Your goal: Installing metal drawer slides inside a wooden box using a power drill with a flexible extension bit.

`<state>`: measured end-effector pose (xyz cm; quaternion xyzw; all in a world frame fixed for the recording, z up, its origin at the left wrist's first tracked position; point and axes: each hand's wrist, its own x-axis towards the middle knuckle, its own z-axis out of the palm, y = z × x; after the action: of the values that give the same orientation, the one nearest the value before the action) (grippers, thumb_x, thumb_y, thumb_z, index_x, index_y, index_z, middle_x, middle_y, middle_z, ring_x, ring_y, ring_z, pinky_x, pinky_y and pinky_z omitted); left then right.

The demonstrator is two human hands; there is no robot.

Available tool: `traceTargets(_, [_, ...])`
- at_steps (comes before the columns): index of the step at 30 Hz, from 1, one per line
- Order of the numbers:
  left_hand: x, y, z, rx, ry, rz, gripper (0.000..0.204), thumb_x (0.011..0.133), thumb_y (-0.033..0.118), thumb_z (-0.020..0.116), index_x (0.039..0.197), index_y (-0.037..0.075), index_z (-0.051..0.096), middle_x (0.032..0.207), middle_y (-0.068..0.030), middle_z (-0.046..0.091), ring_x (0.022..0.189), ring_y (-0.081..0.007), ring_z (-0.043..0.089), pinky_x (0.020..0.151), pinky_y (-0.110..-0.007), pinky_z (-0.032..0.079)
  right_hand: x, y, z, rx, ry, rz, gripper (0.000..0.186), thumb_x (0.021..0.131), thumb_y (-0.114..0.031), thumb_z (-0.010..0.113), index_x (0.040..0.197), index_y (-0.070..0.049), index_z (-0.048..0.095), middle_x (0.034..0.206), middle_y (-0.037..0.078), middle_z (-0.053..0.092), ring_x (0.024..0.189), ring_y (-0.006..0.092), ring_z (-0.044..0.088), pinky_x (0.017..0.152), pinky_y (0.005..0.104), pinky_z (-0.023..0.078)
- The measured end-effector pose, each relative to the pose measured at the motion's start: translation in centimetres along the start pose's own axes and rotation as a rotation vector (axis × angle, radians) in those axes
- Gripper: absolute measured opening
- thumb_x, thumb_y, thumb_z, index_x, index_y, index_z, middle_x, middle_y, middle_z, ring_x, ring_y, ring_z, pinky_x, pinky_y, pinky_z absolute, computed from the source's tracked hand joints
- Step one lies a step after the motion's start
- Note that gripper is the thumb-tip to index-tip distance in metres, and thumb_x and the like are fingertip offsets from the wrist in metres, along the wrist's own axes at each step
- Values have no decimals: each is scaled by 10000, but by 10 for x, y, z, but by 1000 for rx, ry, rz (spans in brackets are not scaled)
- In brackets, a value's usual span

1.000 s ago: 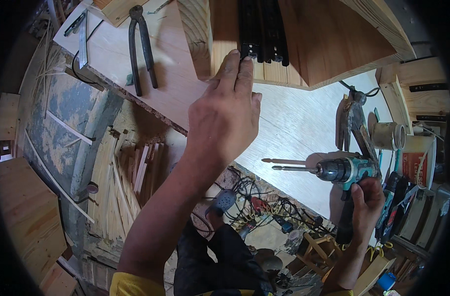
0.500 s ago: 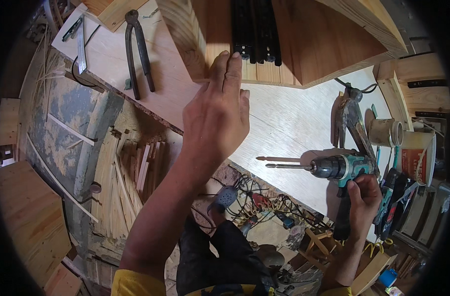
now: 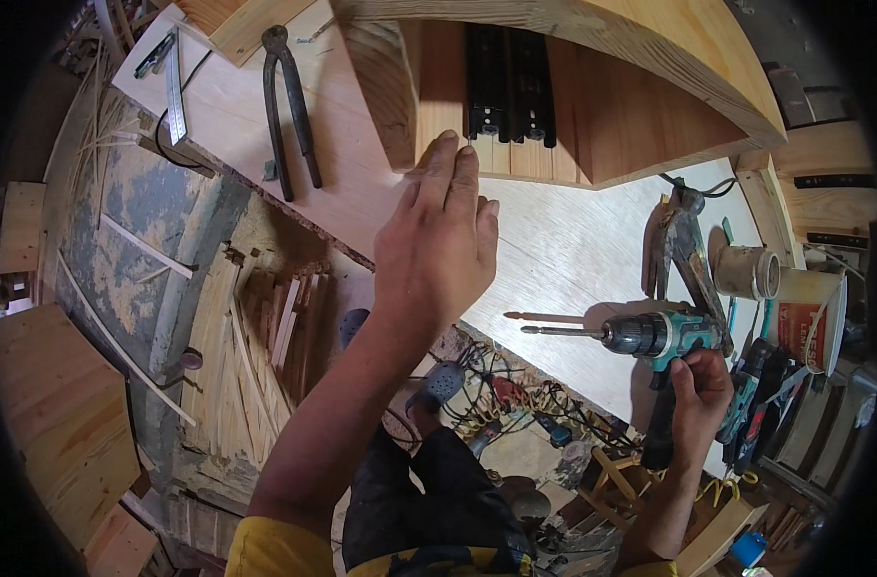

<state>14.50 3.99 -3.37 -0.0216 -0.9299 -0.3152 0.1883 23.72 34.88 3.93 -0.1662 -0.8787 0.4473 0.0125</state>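
My left hand (image 3: 434,245) reaches forward with its fingers stretched out, and the tips lie at the front edge of a wooden cabinet box (image 3: 640,120). Just beyond those fingertips, two black drawer slides (image 3: 511,82) stand side by side inside the box. Whether the fingers touch the slides, or hold anything small, I cannot make out. On the right, my right hand (image 3: 703,385) is closed on the grip of a teal and black cordless drill (image 3: 664,335). A long driver bit (image 3: 559,331) points left from the chuck, over the pale board (image 3: 544,240).
Pincers (image 3: 289,111) lie at the board's left, near a metal ruler (image 3: 176,96). A hammer (image 3: 684,221), an open jar (image 3: 746,272) and a white tub (image 3: 809,322) stand to the right. Below are wood strips (image 3: 237,356) and tangled cords (image 3: 525,394).
The view has shifted a little, so the box and slides sit lower in it. My left fingertips have drawn slightly back from the slide ends. The right hand keeps hold of the drill.
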Motion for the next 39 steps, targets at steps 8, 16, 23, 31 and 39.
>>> traceTargets(8, [5, 2, -5, 29, -49, 0, 422, 874, 181, 586, 1250, -10, 554, 1354, -137, 506, 1138, -306, 570, 939, -371, 483, 1, -2, -1, 19, -3, -20, 116, 873, -6, 639, 847, -37, 530, 739, -48, 521, 652, 22, 436, 592, 185, 338])
traceTargets(16, [5, 1, -2, 30, -48, 6, 430, 873, 170, 594, 1264, -4, 552, 1360, -132, 506, 1144, -298, 570, 955, -361, 475, 1, -6, 1, -46, 12, -22, 123, 865, -2, 644, 835, -46, 533, 723, -55, 520, 634, 15, 430, 576, 178, 331])
traceTargets(23, [3, 0, -4, 30, -60, -5, 437, 876, 177, 596, 1272, -3, 547, 1363, -136, 502, 1158, -294, 564, 962, -359, 472, -1, -4, 5, -29, 20, -37, 126, 860, -15, 654, 835, -46, 535, 715, -48, 525, 625, 17, 435, 575, 180, 341])
traceTargets(31, [5, 1, -5, -36, -121, -49, 478, 882, 183, 586, 1323, 23, 495, 1391, -148, 466, 1178, -312, 546, 983, -381, 455, 0, -4, 4, -50, 27, -42, 127, 860, -40, 665, 849, -42, 538, 721, -41, 533, 639, 23, 442, 585, 183, 342])
traceTargets(39, [8, 2, -5, -41, -87, -9, 509, 862, 140, 596, 1343, 32, 469, 1368, -181, 480, 1153, -345, 557, 960, -394, 462, 0, -4, 0, -89, 23, -48, 138, 856, -64, 679, 854, -46, 542, 730, -50, 520, 638, 27, 428, 584, 186, 327])
